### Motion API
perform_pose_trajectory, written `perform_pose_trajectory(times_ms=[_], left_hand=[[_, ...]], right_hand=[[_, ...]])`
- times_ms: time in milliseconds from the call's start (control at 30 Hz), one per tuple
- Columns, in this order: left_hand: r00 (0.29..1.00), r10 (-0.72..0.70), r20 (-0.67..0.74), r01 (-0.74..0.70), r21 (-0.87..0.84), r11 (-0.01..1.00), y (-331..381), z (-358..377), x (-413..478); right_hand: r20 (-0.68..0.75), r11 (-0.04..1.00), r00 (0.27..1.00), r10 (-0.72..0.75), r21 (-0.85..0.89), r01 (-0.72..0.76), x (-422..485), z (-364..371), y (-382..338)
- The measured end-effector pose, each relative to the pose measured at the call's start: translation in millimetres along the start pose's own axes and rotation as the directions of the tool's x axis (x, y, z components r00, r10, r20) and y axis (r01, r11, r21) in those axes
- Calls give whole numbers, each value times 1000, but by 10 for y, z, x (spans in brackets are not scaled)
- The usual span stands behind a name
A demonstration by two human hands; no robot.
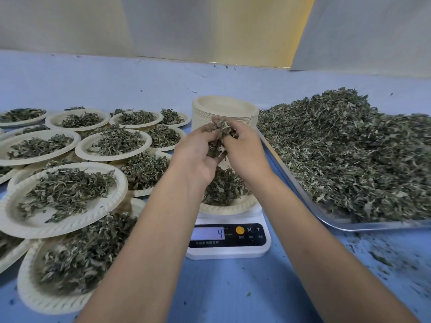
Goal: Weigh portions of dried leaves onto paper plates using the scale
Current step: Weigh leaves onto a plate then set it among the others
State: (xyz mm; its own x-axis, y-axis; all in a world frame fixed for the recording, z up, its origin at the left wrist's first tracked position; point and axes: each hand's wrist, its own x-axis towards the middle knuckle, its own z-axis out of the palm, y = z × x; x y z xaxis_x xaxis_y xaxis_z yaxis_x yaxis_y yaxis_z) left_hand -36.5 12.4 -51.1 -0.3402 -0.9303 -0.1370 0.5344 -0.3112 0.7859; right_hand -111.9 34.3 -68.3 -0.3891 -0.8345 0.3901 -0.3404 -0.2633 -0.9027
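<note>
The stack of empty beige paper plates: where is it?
Head view, centre: the stack stands beyond the white digital scale, between leaf-filled paper plates (left) and the silver metal tray (right).

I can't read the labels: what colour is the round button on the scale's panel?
Orange-yellow. The round button on the scale shows best in the head view.
</note>
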Motion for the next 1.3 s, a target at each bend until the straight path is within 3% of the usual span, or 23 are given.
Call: perform_pose_trajectory(times_ms=[167,333,433,500,700,867,967,1133,1300], left_hand=[[997,-14,-72,12,-39,999,38,-79,43],[996,20,-82,-31,-135,990,203,-138,25],[994,46,-96,-57,-110,992,266,-147,20],[993,58,-100,-70,-115,991,286,-164,18],[993,63,-96,-76,-130,989,302,-181,3],[997,40,-63,-50,-161,986,271,-142,-19],[998,29,-47,-36,-171,985,244,-133,-16],[999,18,-39,-23,-135,991,230,-117,-13],[999,21,-28,-23,-70,997,188,-113,-14]], right_hand=[[-39,986,996,76,153,-70,76,-129,-12],[5,988,1000,20,-156,-19,120,-213,43],[192,949,978,75,-314,-11,98,-195,38],[297,943,944,141,-332,-37,76,-201,19],[264,978,957,121,-198,-69,71,-272,-11],[34,1000,999,24,-6,-23,93,-260,-19],[-18,985,999,31,171,-28,88,-265,-79],[-22,987,999,49,152,-45,88,-313,-128],[118,1000,993,-20,24,17,34,-199,-126]])
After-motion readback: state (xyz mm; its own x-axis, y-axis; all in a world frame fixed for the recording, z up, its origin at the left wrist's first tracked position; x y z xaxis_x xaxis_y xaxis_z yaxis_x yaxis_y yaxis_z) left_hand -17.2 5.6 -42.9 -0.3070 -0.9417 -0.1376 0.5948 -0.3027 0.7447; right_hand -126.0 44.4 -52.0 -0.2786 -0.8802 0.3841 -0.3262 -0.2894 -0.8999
